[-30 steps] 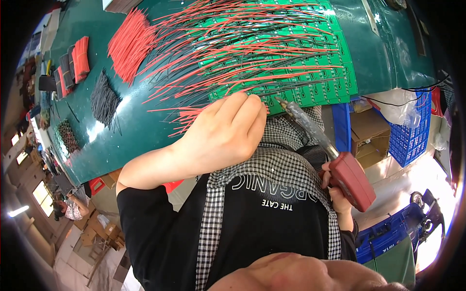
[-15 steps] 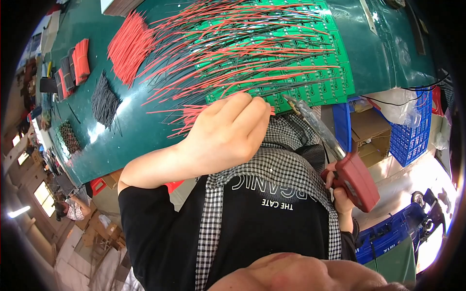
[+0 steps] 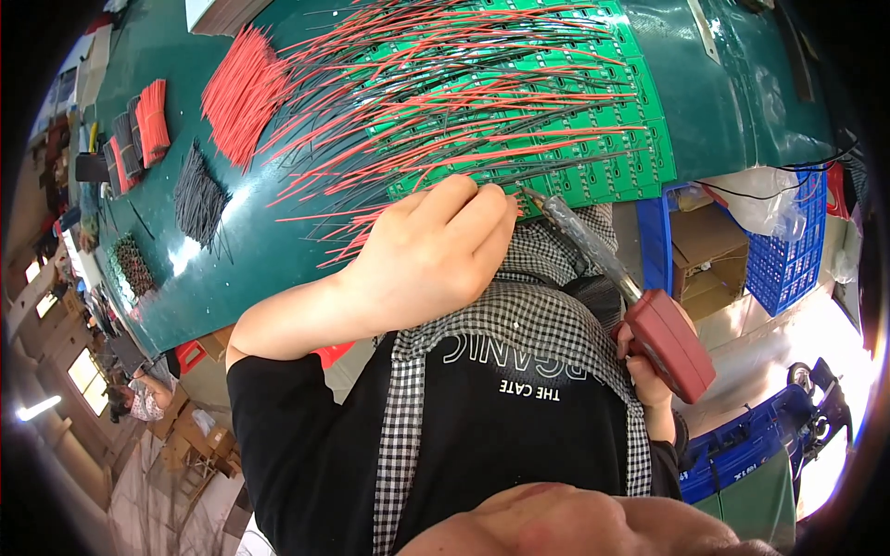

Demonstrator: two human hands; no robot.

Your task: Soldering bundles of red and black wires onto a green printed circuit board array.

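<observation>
My left hand (image 3: 440, 246) is closed in a pinch at the near edge of the green circuit-board panel (image 3: 655, 148). A bit of red wire shows at its fingertips; most of the grip is hidden behind the knuckles. Long red wires (image 3: 436, 148) and black wires (image 3: 556, 167) lie in rows across the panel, their free ends trailing left. My right hand (image 3: 649, 375) is wrapped round the handle of a red gun-shaped soldering iron (image 3: 669, 343). Its metal barrel slants up and left, with the tip beside my left fingertips at the panel's edge.
On the green table (image 3: 297, 301), a heap of red wires (image 3: 243, 97) and a heap of black wires (image 3: 199, 195) lie to the left. Farther left are tied wire bundles (image 3: 151, 120). A blue crate (image 3: 786, 243) and a cardboard box (image 3: 709, 246) stand below the table at right.
The soldering iron has shifted slightly left, its tip coming nearer to my left fingertips. My left hand has hardly moved.
</observation>
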